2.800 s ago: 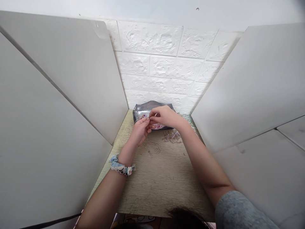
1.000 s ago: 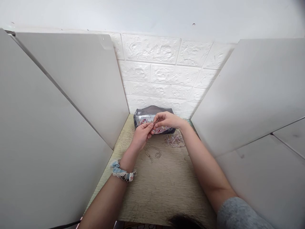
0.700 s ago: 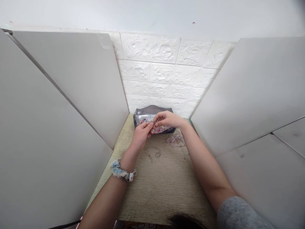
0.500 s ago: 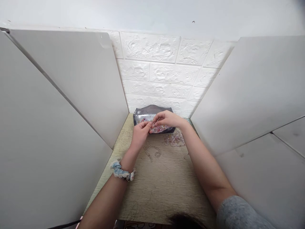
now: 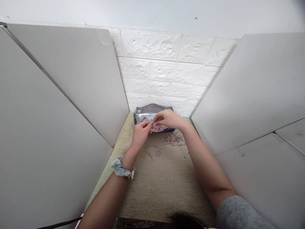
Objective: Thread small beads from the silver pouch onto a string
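Pouch (image 5: pixel 145 115): one; strand (image 5: pixel 158 149): one; left hand (image 5: pixel 140 132) beside right hand (image 5: pixel 169 119).

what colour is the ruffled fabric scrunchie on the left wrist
The ruffled fabric scrunchie is light blue with whitish edging, shown in the head view.

Legible text, labels, brands, numbers or signs: none.
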Motion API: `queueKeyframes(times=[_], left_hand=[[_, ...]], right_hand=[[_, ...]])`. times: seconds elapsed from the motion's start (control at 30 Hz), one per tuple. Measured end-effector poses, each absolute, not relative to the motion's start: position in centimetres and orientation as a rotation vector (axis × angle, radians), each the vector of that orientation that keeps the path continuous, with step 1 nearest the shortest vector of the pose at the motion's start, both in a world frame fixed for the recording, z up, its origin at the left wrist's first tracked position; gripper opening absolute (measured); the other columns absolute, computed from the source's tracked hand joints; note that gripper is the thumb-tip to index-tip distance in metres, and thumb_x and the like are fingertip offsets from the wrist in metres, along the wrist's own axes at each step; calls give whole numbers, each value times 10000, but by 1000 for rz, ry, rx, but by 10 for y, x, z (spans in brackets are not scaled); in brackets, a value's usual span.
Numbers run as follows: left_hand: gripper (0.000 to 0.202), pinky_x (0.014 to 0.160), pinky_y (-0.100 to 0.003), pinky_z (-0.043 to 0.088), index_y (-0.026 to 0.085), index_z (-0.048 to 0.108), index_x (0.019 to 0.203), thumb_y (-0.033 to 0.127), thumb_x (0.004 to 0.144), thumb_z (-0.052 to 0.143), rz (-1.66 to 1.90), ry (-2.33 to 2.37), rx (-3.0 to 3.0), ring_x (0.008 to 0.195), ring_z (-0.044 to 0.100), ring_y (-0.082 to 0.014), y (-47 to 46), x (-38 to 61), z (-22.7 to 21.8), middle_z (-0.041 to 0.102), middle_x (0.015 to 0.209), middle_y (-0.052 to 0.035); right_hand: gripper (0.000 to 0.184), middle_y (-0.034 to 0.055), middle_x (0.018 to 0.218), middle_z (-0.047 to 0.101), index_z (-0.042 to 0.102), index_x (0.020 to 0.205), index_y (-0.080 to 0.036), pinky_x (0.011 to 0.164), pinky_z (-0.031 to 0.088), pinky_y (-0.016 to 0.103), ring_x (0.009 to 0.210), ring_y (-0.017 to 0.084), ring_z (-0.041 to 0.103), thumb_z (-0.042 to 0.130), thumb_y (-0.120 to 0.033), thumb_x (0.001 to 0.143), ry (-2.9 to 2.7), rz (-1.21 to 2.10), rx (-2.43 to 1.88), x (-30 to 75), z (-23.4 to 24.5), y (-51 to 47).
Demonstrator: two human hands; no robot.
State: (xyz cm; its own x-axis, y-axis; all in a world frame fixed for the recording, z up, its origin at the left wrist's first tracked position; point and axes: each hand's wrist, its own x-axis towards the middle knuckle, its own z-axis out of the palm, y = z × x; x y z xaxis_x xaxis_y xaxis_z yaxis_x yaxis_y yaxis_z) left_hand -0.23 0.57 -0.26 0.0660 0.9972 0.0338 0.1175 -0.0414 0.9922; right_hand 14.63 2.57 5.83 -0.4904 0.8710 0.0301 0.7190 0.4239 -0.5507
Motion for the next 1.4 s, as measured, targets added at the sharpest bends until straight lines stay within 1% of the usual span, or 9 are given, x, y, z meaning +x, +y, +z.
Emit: queueKeyframes(times=[0.2,0.57,0.8,1.4], left_hand=[[298,416,-192,243,128,621,636,422,644,572,1146,1208,1346,415,353,-61,7,-3,-4,467,438,26],[337,414,-189,244,127,633,667,456,646,566,1129,1211,1361,421,357,-65,7,-4,-8,469,449,19],[308,417,-196,243,134,622,628,438,637,578,1121,1249,1351,406,350,-61,8,-3,-8,465,432,29],[304,419,-190,248,121,602,626,420,657,555,1113,1276,1378,420,353,-61,7,-3,-7,461,451,22]], right_hand=[[184,17,754,624,648,781,-169,573,363,217,666,106,526,501,-130,677,-2393,641,-1387,145,58,25],[182,13,759,625,649,774,-175,573,360,213,677,108,527,505,-121,678,-2402,625,-1401,144,57,25],[186,12,768,629,648,778,-177,587,370,221,681,110,531,499,-126,680,-2406,611,-1394,145,57,25],[186,10,763,630,645,783,-175,577,368,212,677,105,529,494,-139,680,-2428,598,-1387,145,55,26]])
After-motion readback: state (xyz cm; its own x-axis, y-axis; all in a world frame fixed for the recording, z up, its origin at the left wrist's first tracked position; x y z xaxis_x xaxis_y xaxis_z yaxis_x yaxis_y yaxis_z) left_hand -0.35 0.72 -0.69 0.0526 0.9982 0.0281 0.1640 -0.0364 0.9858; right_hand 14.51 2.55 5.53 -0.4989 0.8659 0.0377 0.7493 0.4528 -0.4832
